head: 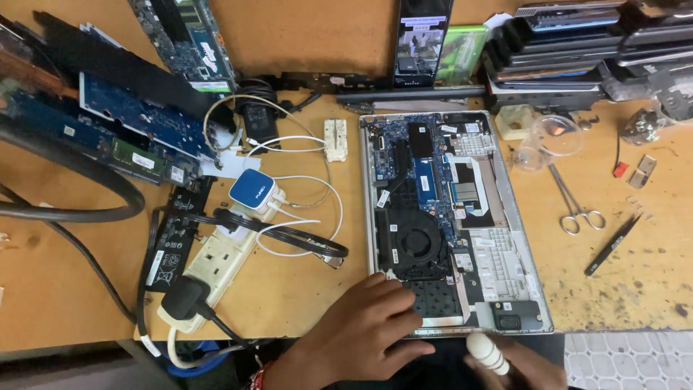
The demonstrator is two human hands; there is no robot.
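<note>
Left hand [364,325] lies flat, fingers spread and holding nothing, on the near left corner of the opened laptop [455,217], fingertips resting on the dark panel just below the round fan [417,242]. Right hand [523,365], low at the picture's edge, is closed around a screwdriver [487,352], of which only the white ribbed handle shows, pointing up toward the laptop's near edge. Whether its tip touches anything cannot be told.

That laptop sits bottom-up with its cover off, in the middle of the wooden bench [289,43], its blue circuit board [422,166] exposed.

Just left of it lies a white power strip [216,263] with a black plug [180,297], a blue-and-white charger [253,191] and looped white cables. Farther left are loose circuit boards [137,123]. To the right, well apart from the hands, lie scissors-like forceps [577,206] and black tweezers [612,245]. A phone [422,40] stands propped behind the laptop, beside a stack of closed laptops [556,50].
</note>
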